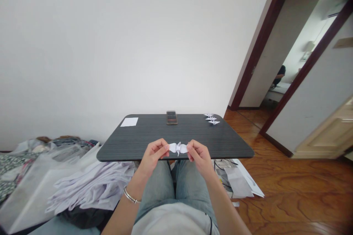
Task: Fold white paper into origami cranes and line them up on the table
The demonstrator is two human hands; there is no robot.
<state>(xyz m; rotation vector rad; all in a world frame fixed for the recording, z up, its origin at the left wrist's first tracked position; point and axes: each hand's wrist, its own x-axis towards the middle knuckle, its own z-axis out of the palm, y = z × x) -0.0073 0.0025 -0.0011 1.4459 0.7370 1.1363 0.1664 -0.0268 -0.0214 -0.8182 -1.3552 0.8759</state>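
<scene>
A white folded paper crane point(178, 148) is stretched between my two hands at the near edge of the dark table point(154, 132). My left hand point(156, 151) pinches the tip of one wing, and my right hand point(198, 152) pinches the tip of the other. Both wings are spread flat, with the narrow body pointing up and down between them. Three finished-looking paper cranes point(212, 119) stand in a row at the table's far right corner. Toward the far left lies a stack or sheet of white square paper point(129, 122).
A phone on a stand point(171, 117) is at the table's back edge, by the white wall. Folded clothes point(93, 187) are piled at the left. Papers point(238, 181) and cables lie below the table at right. Beyond the doorway, part of a person point(280, 75) shows.
</scene>
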